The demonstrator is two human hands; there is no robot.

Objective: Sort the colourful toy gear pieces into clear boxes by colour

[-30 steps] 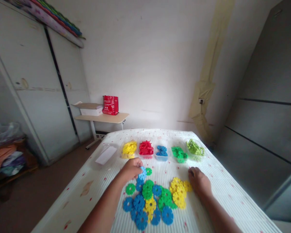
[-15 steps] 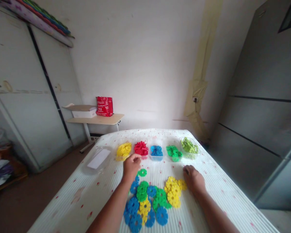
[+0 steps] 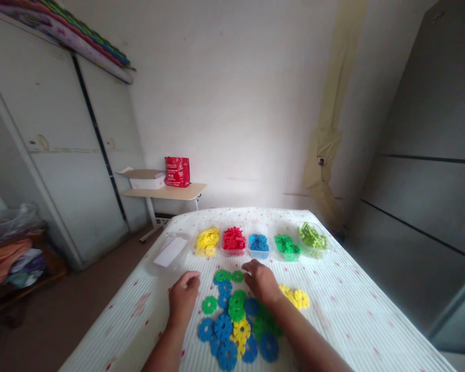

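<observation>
My left hand (image 3: 183, 298) is over the table left of the discs, its fingers curled in; whatever they hold, if anything, is hidden. Beside it lies a green notched disc (image 3: 209, 305). Over the pile, my right hand (image 3: 261, 281) has its thumb and fingers apart, near another green disc (image 3: 237, 276). The pile has blue discs (image 3: 222, 326), green discs (image 3: 237, 305) and yellow discs (image 3: 240, 330), many overlapping. More yellow discs (image 3: 301, 298) stick out right of my right wrist; my right forearm covers part of the pile.
Clear tubs stand in a row beyond the hands, holding yellow pieces (image 3: 207, 239), red pieces (image 3: 233, 238), blue pieces (image 3: 259, 242), green pieces (image 3: 288, 245) and light green pieces (image 3: 312, 236). A white card (image 3: 171, 251) in clear plastic lies left. A side table (image 3: 166, 191) bears a red bag (image 3: 177, 172).
My left hand has drawn back leftward from near the red tub. My right hand has moved left across the pile from beside the yellow discs. A green disc now lies at the pile's left.
</observation>
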